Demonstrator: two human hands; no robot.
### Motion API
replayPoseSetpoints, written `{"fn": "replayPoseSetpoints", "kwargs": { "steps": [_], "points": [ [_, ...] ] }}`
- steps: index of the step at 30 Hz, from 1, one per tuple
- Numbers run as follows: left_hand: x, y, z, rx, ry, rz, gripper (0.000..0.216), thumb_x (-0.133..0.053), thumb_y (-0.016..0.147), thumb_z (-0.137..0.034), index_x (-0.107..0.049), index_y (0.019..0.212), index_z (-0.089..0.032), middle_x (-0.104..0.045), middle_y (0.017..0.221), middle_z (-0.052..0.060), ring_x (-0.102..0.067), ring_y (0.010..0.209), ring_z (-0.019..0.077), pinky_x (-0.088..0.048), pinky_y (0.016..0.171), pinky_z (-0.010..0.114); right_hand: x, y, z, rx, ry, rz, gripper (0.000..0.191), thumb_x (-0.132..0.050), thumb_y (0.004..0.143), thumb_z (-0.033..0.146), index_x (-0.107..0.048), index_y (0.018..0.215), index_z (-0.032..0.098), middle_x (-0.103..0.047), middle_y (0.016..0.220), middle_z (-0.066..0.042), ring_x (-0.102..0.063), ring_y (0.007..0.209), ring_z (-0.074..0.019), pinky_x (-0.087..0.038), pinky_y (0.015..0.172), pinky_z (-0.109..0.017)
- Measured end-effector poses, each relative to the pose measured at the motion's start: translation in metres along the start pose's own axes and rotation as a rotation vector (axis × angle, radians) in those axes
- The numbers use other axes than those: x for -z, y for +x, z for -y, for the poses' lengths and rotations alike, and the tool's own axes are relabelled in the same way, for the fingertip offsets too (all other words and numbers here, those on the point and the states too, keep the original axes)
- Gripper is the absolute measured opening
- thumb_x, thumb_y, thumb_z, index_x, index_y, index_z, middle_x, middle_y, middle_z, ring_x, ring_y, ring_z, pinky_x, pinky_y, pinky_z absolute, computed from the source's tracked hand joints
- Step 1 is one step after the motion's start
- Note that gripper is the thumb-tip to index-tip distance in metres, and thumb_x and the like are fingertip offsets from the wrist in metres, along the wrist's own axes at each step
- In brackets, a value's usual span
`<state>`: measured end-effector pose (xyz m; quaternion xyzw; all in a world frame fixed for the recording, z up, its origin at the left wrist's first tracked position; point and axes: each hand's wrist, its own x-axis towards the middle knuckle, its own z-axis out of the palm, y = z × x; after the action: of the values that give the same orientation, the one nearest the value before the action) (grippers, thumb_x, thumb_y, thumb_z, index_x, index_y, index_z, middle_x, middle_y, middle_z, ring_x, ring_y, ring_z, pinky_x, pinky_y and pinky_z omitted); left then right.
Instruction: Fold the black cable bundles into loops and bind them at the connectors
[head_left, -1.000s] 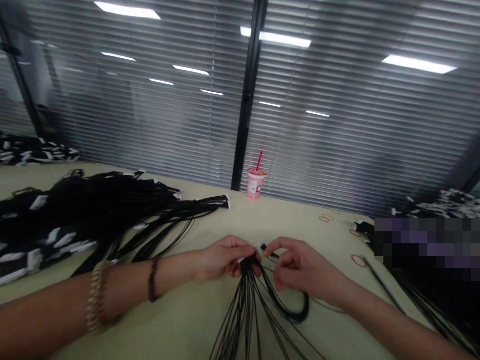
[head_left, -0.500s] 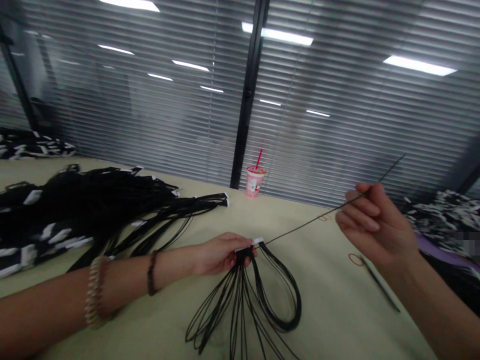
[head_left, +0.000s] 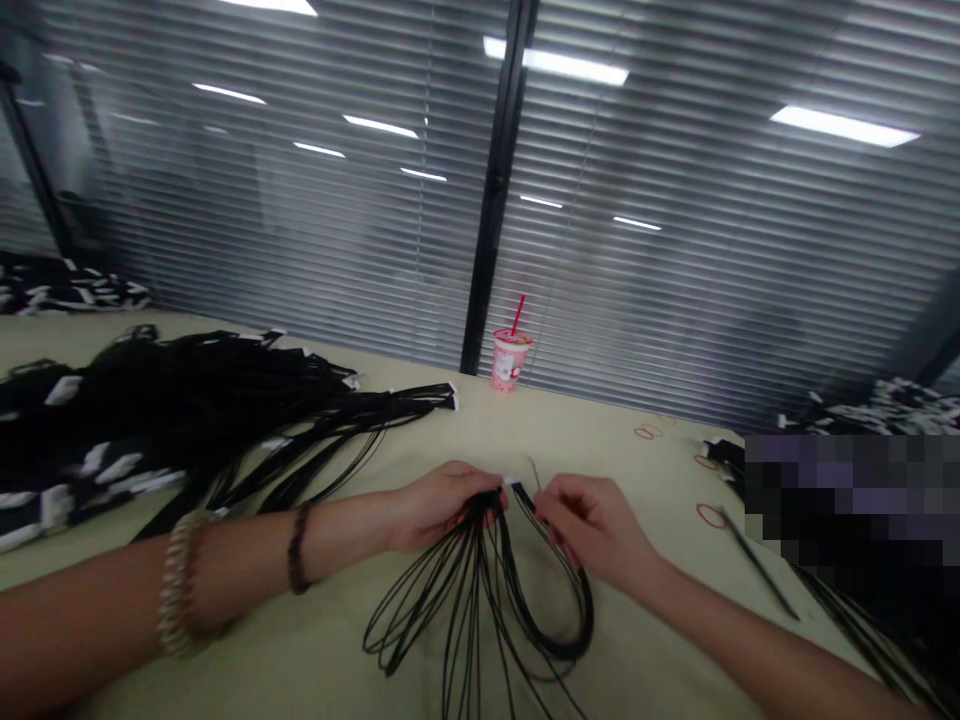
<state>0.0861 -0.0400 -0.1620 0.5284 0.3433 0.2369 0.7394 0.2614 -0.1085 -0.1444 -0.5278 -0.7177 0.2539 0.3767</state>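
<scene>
My left hand (head_left: pixel 439 503) is closed around the gathered top ends of a bunch of thin black cord loops (head_left: pixel 480 600), which fan out over the pale table (head_left: pixel 375 660) toward me. A small white tag (head_left: pixel 512 481) shows at the gathered end. My right hand (head_left: pixel 592 525) is beside it, fingers pinched on a thin black strand (head_left: pixel 534 472) next to the bunch's top. Both wrists rest low over the table; the left one wears a coiled band and a dark bracelet.
A big heap of black cords with white tags (head_left: pixel 150 420) covers the table's left side. A pink cup with a red straw (head_left: pixel 511 360) stands at the far edge by the blinds. Red rubber bands (head_left: pixel 710 515) and a loose black strand (head_left: pixel 757 565) lie at right, near another dark pile.
My right hand, which had pulled a strand up and out to the right, has come back down beside the left hand at the bunch's top. The loops have spread a little.
</scene>
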Motion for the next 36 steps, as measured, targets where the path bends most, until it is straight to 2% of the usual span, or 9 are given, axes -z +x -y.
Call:
{"fn": "replayPoseSetpoints", "kwargs": {
  "steps": [3,6,14,29,36],
  "points": [
    [-0.001,0.000,-0.001,0.004,0.029,-0.017,0.030,-0.059,0.065,-0.038,-0.059,0.071,-0.009,-0.052,0.050,-0.001,-0.046,0.046,0.0039,-0.030,0.045,0.015,-0.025,-0.003,-0.016,0.225,-0.278,-0.013,0.025,-0.041,0.076,0.018,-0.047,0.052,0.013,-0.040,0.047,0.003,-0.036,0.045,-0.0043,-0.024,0.046,-0.017],
    [-0.001,0.000,-0.001,0.006,0.035,-0.024,0.031,-0.060,0.064,-0.039,-0.059,0.070,-0.009,-0.053,0.051,-0.001,-0.047,0.046,0.0039,-0.030,0.046,0.016,-0.030,-0.005,-0.025,0.317,-0.408,-0.021,0.021,-0.042,0.072,0.013,-0.044,0.051,0.013,-0.038,0.048,0.003,-0.034,0.047,-0.0047,-0.022,0.048,-0.018],
    [0.002,0.002,0.001,-0.005,0.035,0.022,0.030,-0.059,0.065,-0.038,-0.059,0.072,-0.009,-0.054,0.054,-0.001,-0.048,0.048,0.0039,-0.031,0.048,0.016,-0.027,-0.007,-0.029,0.326,-0.480,-0.008,0.019,-0.041,0.072,0.013,-0.044,0.052,0.014,-0.037,0.049,0.003,-0.034,0.048,-0.0055,-0.022,0.049,-0.019],
    [0.006,0.003,0.004,-0.015,0.104,0.066,0.035,-0.055,0.068,-0.043,-0.060,0.077,-0.009,-0.055,0.056,0.000,-0.049,0.050,0.0054,-0.030,0.047,0.016,-0.031,-0.005,-0.028,0.317,-0.600,0.017,0.018,-0.041,0.073,0.015,-0.047,0.056,0.014,-0.045,0.052,0.002,-0.039,0.050,-0.0067,-0.023,0.050,-0.019],
    [0.005,0.003,0.003,-0.012,0.100,0.058,0.033,-0.056,0.067,-0.042,-0.060,0.076,-0.010,-0.056,0.057,0.000,-0.049,0.050,0.0054,-0.032,0.047,0.016,-0.030,-0.006,-0.028,0.322,-0.610,0.001,0.017,-0.041,0.072,0.016,-0.048,0.056,0.015,-0.045,0.051,0.002,-0.038,0.047,-0.0064,-0.023,0.048,-0.019]
  ]
}}
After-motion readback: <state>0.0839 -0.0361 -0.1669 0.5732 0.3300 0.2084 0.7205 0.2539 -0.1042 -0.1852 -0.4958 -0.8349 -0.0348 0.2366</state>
